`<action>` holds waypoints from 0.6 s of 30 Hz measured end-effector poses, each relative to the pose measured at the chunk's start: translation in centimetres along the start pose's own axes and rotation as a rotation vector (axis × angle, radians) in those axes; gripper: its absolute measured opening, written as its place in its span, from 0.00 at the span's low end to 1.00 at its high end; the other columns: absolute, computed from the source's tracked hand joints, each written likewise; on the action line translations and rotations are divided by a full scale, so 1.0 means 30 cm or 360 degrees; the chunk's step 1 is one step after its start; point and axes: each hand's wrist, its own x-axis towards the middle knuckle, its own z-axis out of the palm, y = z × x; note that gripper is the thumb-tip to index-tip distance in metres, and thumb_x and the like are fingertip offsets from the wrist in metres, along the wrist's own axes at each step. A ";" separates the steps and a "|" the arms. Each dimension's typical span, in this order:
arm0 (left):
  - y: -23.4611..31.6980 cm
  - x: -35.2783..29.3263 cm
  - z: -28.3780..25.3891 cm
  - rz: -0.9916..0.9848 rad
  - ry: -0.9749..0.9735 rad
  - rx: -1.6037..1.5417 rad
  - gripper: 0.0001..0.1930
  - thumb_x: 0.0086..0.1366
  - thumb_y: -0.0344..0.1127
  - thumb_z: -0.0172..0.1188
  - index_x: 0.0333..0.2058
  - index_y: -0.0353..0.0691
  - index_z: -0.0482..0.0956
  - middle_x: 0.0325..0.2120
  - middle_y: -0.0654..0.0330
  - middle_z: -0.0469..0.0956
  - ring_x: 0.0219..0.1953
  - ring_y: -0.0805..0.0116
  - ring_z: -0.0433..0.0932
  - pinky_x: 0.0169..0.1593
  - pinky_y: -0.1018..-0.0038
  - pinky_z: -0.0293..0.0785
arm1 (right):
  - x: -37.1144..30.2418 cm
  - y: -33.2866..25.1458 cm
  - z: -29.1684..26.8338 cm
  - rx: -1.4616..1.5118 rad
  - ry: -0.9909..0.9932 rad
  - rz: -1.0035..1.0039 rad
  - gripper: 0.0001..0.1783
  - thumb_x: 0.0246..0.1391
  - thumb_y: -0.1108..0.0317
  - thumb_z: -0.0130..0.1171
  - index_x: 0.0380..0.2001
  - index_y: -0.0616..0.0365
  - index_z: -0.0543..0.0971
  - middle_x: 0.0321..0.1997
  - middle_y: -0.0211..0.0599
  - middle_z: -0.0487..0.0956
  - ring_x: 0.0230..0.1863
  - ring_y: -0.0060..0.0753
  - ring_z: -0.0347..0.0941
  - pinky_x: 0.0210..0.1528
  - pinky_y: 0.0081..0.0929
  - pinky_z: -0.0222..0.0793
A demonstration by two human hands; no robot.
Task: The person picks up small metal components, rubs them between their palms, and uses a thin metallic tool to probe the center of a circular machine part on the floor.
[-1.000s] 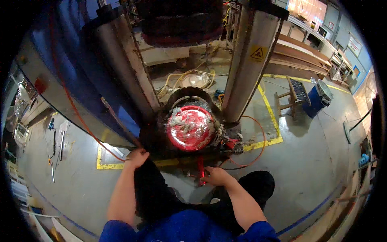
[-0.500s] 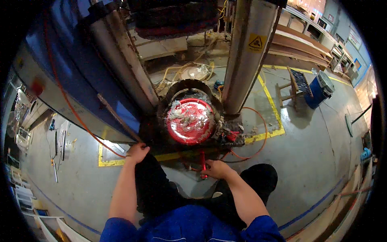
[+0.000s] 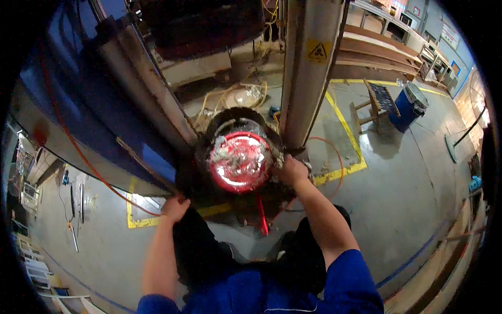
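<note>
My left hand [image 3: 175, 208] is closed at the lower end of a thin rod [image 3: 141, 162] that slants up to the left, and an orange hose [image 3: 97, 170] runs to the same hand. A round red plate or lid [image 3: 238, 175], smeared with whitish, shiny residue, lies in a dark round holder at the machine's base. Beside its right rim, my right hand [image 3: 291, 170] is curled, its fingertips partly hidden and slightly blurred. What it grips there cannot be made out. Below the red plate, a red handle [image 3: 263, 215] points toward me, apart from both hands.
Two metal columns [image 3: 308, 78] flank the base, with a dark block [image 3: 204, 26] hanging between them. Yellow floor tape [image 3: 340, 172] borders the machine. To the right stand a small wooden stool [image 3: 374, 107] and a blue drum [image 3: 408, 107]. Tools [image 3: 73, 225] lie on the left floor.
My right hand has let go of the red handle and moved up to the red plate's right side. My left hand stays at the rod's end. The view has shifted slightly.
</note>
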 end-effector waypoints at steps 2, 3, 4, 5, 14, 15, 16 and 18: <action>0.041 -0.033 -0.033 -0.0055 -0.0054 -0.0009 0.28 0.64 0.57 0.60 0.53 0.41 0.81 0.48 0.50 0.83 0.53 0.49 0.80 0.57 0.59 0.75 | 0.052 0.030 0.029 -0.0032 0.0059 0.0042 0.45 0.45 0.33 0.67 0.53 0.60 0.74 0.50 0.57 0.82 0.54 0.56 0.79 0.55 0.49 0.75; 0.011 -0.038 -0.032 -0.0033 -0.0040 -0.0033 0.28 0.64 0.56 0.61 0.54 0.40 0.80 0.48 0.50 0.84 0.52 0.50 0.81 0.57 0.59 0.75 | 0.054 0.020 0.041 -0.0001 0.0109 0.0031 0.48 0.42 0.31 0.68 0.52 0.63 0.73 0.50 0.58 0.82 0.53 0.56 0.80 0.54 0.49 0.75; -0.014 -0.027 -0.038 -0.0025 -0.0002 -0.0014 0.28 0.64 0.56 0.61 0.54 0.40 0.80 0.47 0.50 0.84 0.51 0.50 0.81 0.56 0.60 0.75 | 0.085 0.003 0.049 0.0012 0.0125 0.0040 0.47 0.43 0.31 0.68 0.52 0.63 0.73 0.49 0.57 0.82 0.53 0.57 0.80 0.54 0.49 0.75; -0.022 -0.026 -0.023 -0.0007 0.0001 0.0008 0.28 0.64 0.55 0.62 0.54 0.39 0.80 0.47 0.50 0.84 0.51 0.50 0.81 0.56 0.60 0.76 | 0.096 0.009 0.067 0.0015 0.0129 0.0081 0.47 0.44 0.31 0.68 0.52 0.63 0.73 0.49 0.57 0.83 0.53 0.57 0.80 0.54 0.49 0.76; -0.107 -0.025 0.005 0.0042 0.0127 -0.0198 0.29 0.63 0.54 0.65 0.52 0.34 0.81 0.41 0.47 0.85 0.45 0.51 0.84 0.51 0.61 0.78 | 0.188 -0.051 0.145 -0.0039 0.0102 0.0236 0.28 0.52 0.50 0.66 0.46 0.61 0.75 0.44 0.52 0.85 0.47 0.55 0.83 0.49 0.46 0.78; -0.093 -0.021 0.007 0.0043 0.0113 -0.0194 0.29 0.63 0.54 0.66 0.52 0.34 0.81 0.41 0.47 0.85 0.45 0.51 0.84 0.51 0.61 0.78 | 0.204 -0.038 0.157 -0.0036 0.0111 0.0237 0.25 0.53 0.52 0.64 0.45 0.62 0.77 0.44 0.54 0.85 0.47 0.56 0.83 0.49 0.47 0.78; -0.087 -0.016 0.011 0.0061 0.0111 -0.0167 0.29 0.63 0.54 0.66 0.52 0.34 0.81 0.41 0.47 0.85 0.45 0.51 0.84 0.50 0.61 0.78 | 0.213 -0.023 0.167 -0.0033 0.0120 0.0239 0.23 0.54 0.54 0.63 0.44 0.62 0.78 0.43 0.55 0.85 0.47 0.57 0.83 0.49 0.48 0.78; -0.091 -0.010 0.005 0.0086 0.0131 -0.0107 0.29 0.63 0.54 0.65 0.51 0.35 0.81 0.42 0.48 0.85 0.44 0.52 0.84 0.50 0.61 0.78 | 0.217 -0.047 0.169 -0.0076 0.0140 0.0220 0.18 0.55 0.59 0.59 0.42 0.62 0.79 0.42 0.55 0.85 0.46 0.57 0.83 0.49 0.48 0.79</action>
